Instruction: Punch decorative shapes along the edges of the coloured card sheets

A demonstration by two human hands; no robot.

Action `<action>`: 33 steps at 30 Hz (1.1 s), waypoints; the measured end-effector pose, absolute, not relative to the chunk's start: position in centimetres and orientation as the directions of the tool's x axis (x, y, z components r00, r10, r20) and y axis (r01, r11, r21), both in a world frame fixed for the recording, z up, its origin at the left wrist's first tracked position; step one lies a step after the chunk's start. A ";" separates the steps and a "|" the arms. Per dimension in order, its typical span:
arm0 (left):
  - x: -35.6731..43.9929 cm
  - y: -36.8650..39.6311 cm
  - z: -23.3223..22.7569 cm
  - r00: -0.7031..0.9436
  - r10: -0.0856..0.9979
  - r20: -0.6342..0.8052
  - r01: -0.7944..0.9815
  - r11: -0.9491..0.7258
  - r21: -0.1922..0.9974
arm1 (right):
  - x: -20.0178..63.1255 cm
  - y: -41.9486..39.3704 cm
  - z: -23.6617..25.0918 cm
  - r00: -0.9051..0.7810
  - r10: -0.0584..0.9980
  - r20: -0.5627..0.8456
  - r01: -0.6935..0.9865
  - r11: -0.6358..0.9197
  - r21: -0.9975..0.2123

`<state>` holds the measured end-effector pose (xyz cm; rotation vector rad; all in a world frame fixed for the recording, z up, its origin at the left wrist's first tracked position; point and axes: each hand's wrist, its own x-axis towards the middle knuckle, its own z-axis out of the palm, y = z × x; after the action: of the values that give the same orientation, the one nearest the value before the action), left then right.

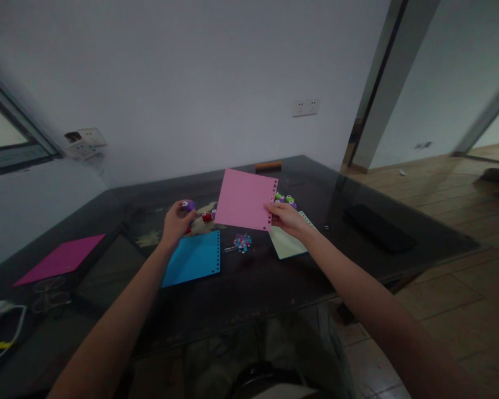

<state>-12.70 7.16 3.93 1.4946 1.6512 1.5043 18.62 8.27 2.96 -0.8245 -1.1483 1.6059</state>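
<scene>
Right now we've got both arms stretched out over the dark bench point(274, 277). Nearest us, a blue sheet point(193, 257) lies flat, holes punched along its right edge, with a little heap of confetti dots point(242, 242) just beside it at three o'clock. Our left hand point(175, 223) is curled shut around a small purple punch point(188, 205), held just above the blue sheet's far edge. Our right hand point(286, 218) pinches the pink sheet point(245, 199) by its punched right edge, lifting it tilted above the bench, at twelve o'clock from the confetti. Under that hand lies a pale green sheet point(286, 245). Beyond it, more small punches point(285, 198) cluster together, and a red punch point(207, 216) sits behind the pink sheet's left corner. Way out at nine o'clock, a magenta sheet point(60, 259) lies flat.
</scene>
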 end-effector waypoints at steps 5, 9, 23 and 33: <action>-6.4 4.0 3.1 -0.119 0.986 0.119 -0.073 -0.128 0.989 | 18.6 8.7 2.4 -0.267 0.963 0.043 -0.341 -0.052 -0.939; -2.1 1.9 2.2 0.036 0.999 -0.010 -0.293 0.020 0.956 | 18.4 9.0 2.2 -0.215 0.974 0.068 -0.358 -0.014 -0.933; -0.8 -0.7 1.7 0.084 0.995 -0.058 -0.385 0.086 0.919 | 17.5 7.8 2.0 -0.228 0.973 0.040 -0.339 -0.041 -0.940; -0.4 -0.7 1.2 0.083 0.996 0.040 -0.393 -0.004 0.919 | 15.8 6.4 2.0 -0.110 0.987 0.115 -0.384 0.065 -0.921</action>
<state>-0.36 -0.70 1.17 0.9646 0.8350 1.3243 15.82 6.39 1.97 -0.7885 -1.0485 1.3936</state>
